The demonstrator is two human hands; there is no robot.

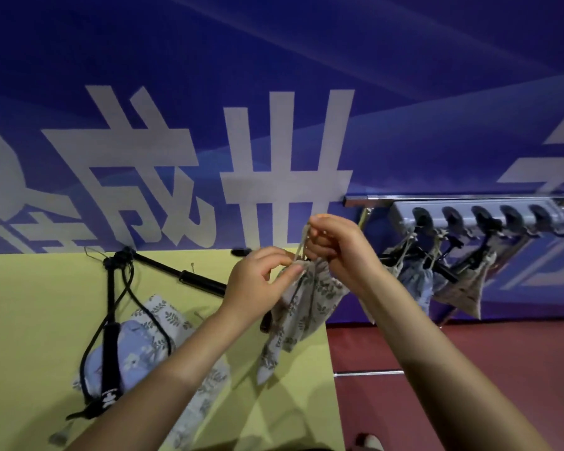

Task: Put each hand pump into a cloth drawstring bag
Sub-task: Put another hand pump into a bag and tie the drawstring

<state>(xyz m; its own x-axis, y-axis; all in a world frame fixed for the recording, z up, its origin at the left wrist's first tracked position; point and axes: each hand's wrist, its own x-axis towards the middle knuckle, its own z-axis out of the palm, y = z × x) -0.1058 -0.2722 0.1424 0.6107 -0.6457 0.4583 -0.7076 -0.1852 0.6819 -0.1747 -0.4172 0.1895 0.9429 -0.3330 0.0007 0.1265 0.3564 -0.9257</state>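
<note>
Two hands are engaged on one leaf-print drawstring bag [302, 307], which is held in the air above the right edge of the yellow table [30, 320]. The right hand [334, 247] is closed on the drawstring [302, 242], which is drawn upward from the bag mouth. The left hand [258, 281] is pinched at the gathered mouth, just below and to the left of the right hand. The bag hangs downward from both hands, its long axis near vertical with a slight lean toward the left. A dark end [266, 322], judged to be a hand pump, shows at the bag's left side; whether it is inside the bag cannot be told.

The closing pull is judged to run along the cord, away from the left hand, which serves as the anchor.

Further out, a black hand pump [176, 271] lies diagonally near the far edge of the table, and a second pump [109, 346] lies lengthwise across spare bags [150, 346] toward the near left. Both lie to the left of the hands, nearer the left hand. Filled bags [437, 281] hang from a hook rack [476, 216] beyond the right edge.
</note>
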